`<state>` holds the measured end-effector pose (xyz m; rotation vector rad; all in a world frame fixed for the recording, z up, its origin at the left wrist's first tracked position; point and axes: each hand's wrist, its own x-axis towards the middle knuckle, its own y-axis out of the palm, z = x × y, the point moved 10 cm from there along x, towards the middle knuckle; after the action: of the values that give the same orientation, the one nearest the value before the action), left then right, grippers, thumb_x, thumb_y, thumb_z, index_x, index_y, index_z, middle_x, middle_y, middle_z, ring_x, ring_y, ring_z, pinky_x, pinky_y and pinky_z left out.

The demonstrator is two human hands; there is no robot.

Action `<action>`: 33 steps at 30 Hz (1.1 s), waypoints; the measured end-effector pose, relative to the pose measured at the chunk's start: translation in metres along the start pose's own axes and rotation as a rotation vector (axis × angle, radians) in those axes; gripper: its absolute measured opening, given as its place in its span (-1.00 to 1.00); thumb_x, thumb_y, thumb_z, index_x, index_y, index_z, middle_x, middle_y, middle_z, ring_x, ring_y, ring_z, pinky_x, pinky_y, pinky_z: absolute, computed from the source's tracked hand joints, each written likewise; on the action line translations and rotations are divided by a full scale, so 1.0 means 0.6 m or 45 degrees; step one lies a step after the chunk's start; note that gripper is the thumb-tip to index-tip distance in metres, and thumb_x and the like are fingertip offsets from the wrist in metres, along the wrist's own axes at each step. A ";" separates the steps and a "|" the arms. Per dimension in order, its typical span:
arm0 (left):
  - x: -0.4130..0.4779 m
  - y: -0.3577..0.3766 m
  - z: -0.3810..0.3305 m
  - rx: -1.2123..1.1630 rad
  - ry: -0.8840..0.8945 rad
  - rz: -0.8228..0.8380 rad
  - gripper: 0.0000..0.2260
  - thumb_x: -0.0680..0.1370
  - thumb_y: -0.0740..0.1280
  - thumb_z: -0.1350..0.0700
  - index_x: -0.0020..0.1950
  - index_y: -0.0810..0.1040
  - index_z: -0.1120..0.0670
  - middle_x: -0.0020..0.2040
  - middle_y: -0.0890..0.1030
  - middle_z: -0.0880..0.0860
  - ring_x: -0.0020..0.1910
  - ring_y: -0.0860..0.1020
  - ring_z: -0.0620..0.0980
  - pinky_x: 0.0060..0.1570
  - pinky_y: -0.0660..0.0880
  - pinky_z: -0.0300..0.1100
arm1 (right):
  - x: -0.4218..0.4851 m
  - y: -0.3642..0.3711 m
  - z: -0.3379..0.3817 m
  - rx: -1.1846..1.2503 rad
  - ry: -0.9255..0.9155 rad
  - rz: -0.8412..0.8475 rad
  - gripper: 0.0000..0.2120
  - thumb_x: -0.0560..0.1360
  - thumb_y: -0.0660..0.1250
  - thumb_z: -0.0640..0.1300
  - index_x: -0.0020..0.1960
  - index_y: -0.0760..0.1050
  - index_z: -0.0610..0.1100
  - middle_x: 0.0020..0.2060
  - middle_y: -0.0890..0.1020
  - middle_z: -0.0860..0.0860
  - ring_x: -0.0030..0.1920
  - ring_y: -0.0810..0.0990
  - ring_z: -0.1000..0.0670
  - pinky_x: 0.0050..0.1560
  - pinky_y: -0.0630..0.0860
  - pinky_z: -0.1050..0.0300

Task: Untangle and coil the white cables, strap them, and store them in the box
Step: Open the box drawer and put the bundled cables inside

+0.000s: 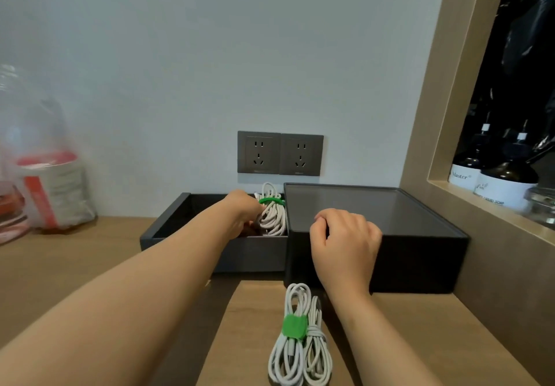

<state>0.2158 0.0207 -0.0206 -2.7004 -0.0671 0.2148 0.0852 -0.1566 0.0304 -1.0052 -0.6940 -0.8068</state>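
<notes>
A dark open box (168, 226) stands on the wooden table against the wall. My left hand (241, 211) reaches into its right end and grips a coiled white cable (274, 216) bound with a green strap. The box's dark cover (390, 214) stands to the right, overlapping the box. My right hand (342, 241) rests curled on the cover's front left edge, holding nothing. Two more coiled white cables lie on the table in front: one with a green strap (292, 337) and, to its right, one wrapped with its own cord (316, 346).
Two grey wall sockets (279, 153) sit just above the box. A clear plastic bag with red-and-white packages (45, 181) stands at the left. On the right, a wooden-framed niche (441, 121) holds dark bottles (504, 181) and a glass dish.
</notes>
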 end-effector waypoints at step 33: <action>-0.241 0.041 0.035 0.193 0.634 -0.099 -0.92 0.55 0.29 0.04 0.02 0.45 -0.08 0.06 0.49 0.04 0.03 0.50 -0.04 0.03 0.47 -0.15 | -0.099 -0.012 -0.027 0.108 0.224 0.854 -0.81 0.57 0.10 -0.06 0.03 0.48 -0.01 -0.18 0.58 0.04 -0.16 0.56 -0.02 -0.06 0.51 0.02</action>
<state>0.0699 -0.0045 -0.0292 -2.5149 -0.0062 -0.4572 0.0501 -0.1585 -0.0208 -0.9898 -0.2054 -0.2684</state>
